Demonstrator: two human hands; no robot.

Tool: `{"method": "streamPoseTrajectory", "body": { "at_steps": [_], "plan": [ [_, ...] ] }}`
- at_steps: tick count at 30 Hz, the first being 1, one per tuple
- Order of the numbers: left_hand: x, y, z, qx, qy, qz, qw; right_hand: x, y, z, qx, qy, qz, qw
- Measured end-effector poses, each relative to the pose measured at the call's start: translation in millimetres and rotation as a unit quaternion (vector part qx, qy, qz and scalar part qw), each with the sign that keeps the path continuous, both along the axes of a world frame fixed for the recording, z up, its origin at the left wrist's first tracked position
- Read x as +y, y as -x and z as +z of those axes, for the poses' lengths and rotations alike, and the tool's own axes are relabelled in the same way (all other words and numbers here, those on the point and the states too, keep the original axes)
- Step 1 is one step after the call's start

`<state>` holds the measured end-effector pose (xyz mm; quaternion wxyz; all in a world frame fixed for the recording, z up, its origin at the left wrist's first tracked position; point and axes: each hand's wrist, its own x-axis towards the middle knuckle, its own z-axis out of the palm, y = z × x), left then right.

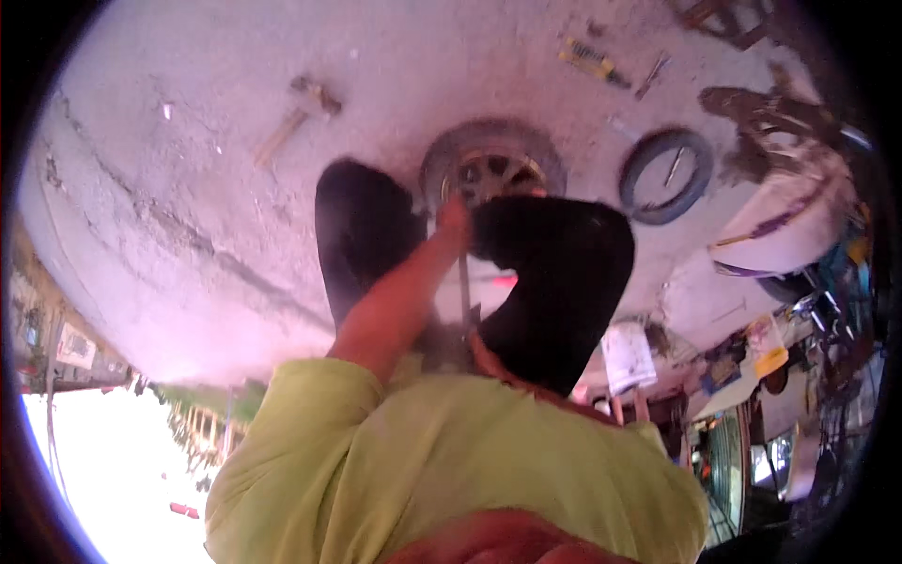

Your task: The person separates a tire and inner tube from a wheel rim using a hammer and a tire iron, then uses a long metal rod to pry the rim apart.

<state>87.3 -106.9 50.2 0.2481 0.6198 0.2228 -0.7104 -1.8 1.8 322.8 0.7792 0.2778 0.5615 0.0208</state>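
Note:
A wheel with a dark tyre (437, 155) and a spoked rim lies on the floor in front of me, partly behind my knees. My left hand (454, 222) is closed around the upper part of a long metal bar (464, 282) at the wheel's near edge. The bar runs back toward my body between my legs. At its lower end is my right hand (483, 357), closed on the bar, with most of its fingers hidden by shadow and my thigh. What the bar's far tip touches is hidden behind my left hand.
A hammer (303, 111) lies at the far left. Toward the right are a yellow tube-shaped container (594, 62), a small tool (652, 75) and a loose tyre (631, 179) with a thin rod (675, 167) inside its ring. A pale vehicle panel (794, 221) stands farther right.

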Motion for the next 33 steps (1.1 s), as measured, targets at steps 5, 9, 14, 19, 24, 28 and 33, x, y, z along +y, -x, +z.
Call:
{"method": "streamPoseTrajectory", "body": {
  "at_steps": [5,9,14,19,24,28,33],
  "plan": [
    [-15.8,-3.1,43.8,0.065,0.222,-0.153,0.961,-6.9,-1.7,31.0,-0.034,-0.024,-0.025,0.999],
    [-28.4,11.8,54.7,-0.045,-0.103,-0.107,0.988,11.4,1.0,24.8,-0.014,-0.025,-0.006,1.0],
    [15.0,-8.8,-31.0,-0.115,-0.131,-0.109,0.979,12.6,-2.6,-22.8,-0.018,0.024,0.057,0.998],
    [10.2,8.5,13.1,0.025,-0.064,-0.022,0.997,20.7,-8.4,14.8,-0.011,0.027,0.05,0.998],
    [13.2,-16.0,55.8,0.058,0.07,0.005,0.996,-12.2,-37.7,78.9,0.037,-0.131,-0.04,0.99],
    [40.2,-35.5,61.7,0.04,0.193,-0.113,0.974,-23.5,-50.7,112.3,0.065,-0.171,-0.004,0.983],
    [52.0,-53.2,53.6,-0.012,0.349,-0.227,0.909,-27.0,-60.0,110.1,0.048,-0.167,-0.03,0.984]
  ]
}}
